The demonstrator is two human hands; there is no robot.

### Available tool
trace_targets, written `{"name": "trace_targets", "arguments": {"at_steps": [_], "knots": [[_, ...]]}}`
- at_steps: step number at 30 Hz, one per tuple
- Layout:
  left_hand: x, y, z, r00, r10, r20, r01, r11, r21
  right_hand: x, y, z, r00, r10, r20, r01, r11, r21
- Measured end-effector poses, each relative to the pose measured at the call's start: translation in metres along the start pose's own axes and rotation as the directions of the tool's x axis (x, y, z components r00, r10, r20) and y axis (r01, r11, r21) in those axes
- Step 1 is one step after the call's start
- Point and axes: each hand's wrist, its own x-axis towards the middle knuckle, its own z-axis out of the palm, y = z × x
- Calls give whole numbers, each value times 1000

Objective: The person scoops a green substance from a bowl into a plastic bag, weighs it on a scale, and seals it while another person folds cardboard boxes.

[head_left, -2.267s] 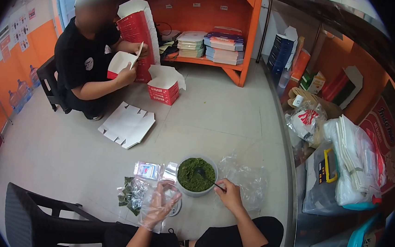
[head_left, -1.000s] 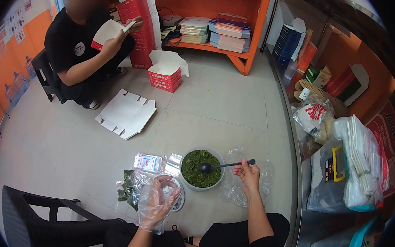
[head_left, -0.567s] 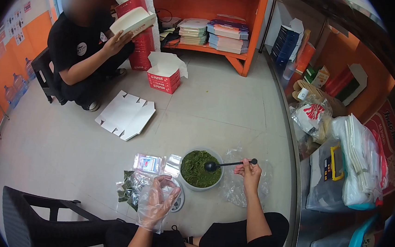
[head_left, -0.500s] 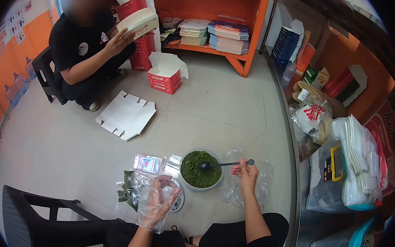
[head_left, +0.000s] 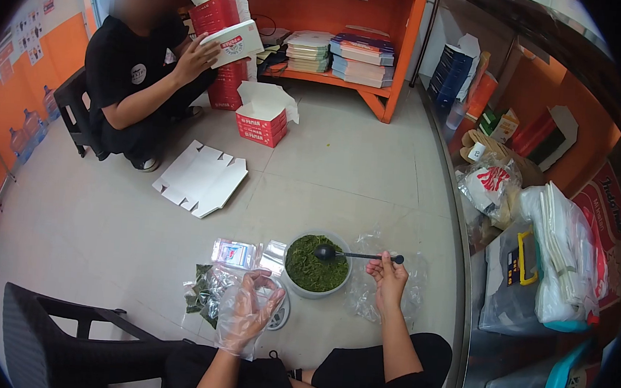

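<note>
My right hand [head_left: 389,279] grips the handle of a black spoon [head_left: 364,256]. The spoon's bowl rests over finely chopped green leaves [head_left: 312,271] in a round, clear plastic tub [head_left: 314,294] on the floor. My left hand [head_left: 249,309] wears a loose, see-through plastic glove and is cupped, with thumb and fingers apart. I see nothing in it. Beneath and behind that hand is a round white device, perhaps a kitchen scale [head_left: 280,317], partly hidden. Small clear packets with green pieces [head_left: 204,291] lie left of the left hand.
Clear plastic bags [head_left: 236,252] lie beyond my left hand, and a crumpled plastic sheet [head_left: 413,286] is at my right. A flat white carton [head_left: 201,178] is farther off. A crouching person [head_left: 133,81] handles a box [head_left: 233,44] beside red boxes [head_left: 263,128]. A shelf [head_left: 464,279] runs along the right.
The spoon has swung to lie more level, its bowl shifting slightly up over the leaves. My left hand has barely moved. The other person has turned the box to show its printed face.
</note>
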Motion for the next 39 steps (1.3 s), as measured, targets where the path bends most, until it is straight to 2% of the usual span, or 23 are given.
{"name": "trace_targets", "arguments": {"at_steps": [2, 4, 5, 6, 7, 8, 9, 11, 12, 13, 15, 16, 18, 21, 25, 27, 31, 33, 37, 39], "knots": [[-1, -3, 0, 1000, 24, -11, -24, 1000, -3, -13, -14, 3, 999, 23, 39, -24, 999, 35], [0, -16, 4, 997, -69, 16, 69, 998, -7, -28, -21, 5, 979, -59, 197, 65, 998, -21], [1, -28, 10, 998, -66, 14, 66, 998, -8, -33, -21, 6, 978, -62, 199, 67, 998, -20], [4, -29, 16, 998, -59, -3, 59, 998, 2, -40, -20, 6, 958, -117, 262, 167, 970, -174], [4, -29, 21, 998, -52, -19, 53, 999, 12, -47, -20, 7, 930, -160, 331, 269, 910, -316], [-1, -28, 24, 993, -110, 43, 115, 983, -142, -55, -21, 7, 917, -179, 358, 324, 857, -401], [-2, -35, 29, 994, -104, 39, 108, 984, -141, -62, -24, 6, 914, -184, 361, 329, 857, -396], [-3, -63, 43, 993, -60, 105, 45, 989, 142, -75, -28, 3, 825, -256, 504, 549, 576, -606], [-2, -62, 45, 979, -132, 157, 112, 985, 128, -81, -27, 2, 828, -274, 489, 550, 563, -617], [-1, -63, 44, 980, -129, 154, 109, 986, 128, -85, -24, 2, 826, -277, 491, 554, 563, -614], [-3, -67, 47, 970, -140, 197, 107, 979, 173, -92, -19, -2, 889, -133, 438, 426, 590, -686], [-3, -70, 47, 971, -135, 196, 102, 980, 171, -94, -15, -6, 888, -138, 438, 429, 589, -685], [0, -70, 43, 976, -165, 142, 124, 957, 262, -94, -10, -11, 896, -169, 410, 394, 729, -559], [0, -60, 36, 981, -159, 113, 132, 968, 213, -89, -9, -11, 909, -222, 353, 400, 704, -587], [1, -68, 40, 987, -137, 88, 111, 962, 249, -88, -7, -7, 924, -209, 319, 374, 663, -649], [1, -73, 42, 984, -140, 108, 113, 968, 224, -89, 1, -8, 945, -135, 297, 276, 819, -504], [-1, -80, 50, 957, -203, 205, 141, 949, 284, -85, 11, -12, 949, -152, 277, 268, 851, -451], [1, -82, 53, 943, -215, 254, 145, 953, 268, -85, 10, -9, 971, -7, 238, 102, 915, -390], [-2, -83, 54, 922, -269, 277, 189, 940, 283, -83, 9, -17, 984, 25, 178, 47, 920, -388], [-1, -90, 58, 942, -209, 263, 158, 967, 201, -85, 6, -9, 967, 218, 130, -156, 914, -374]]}}
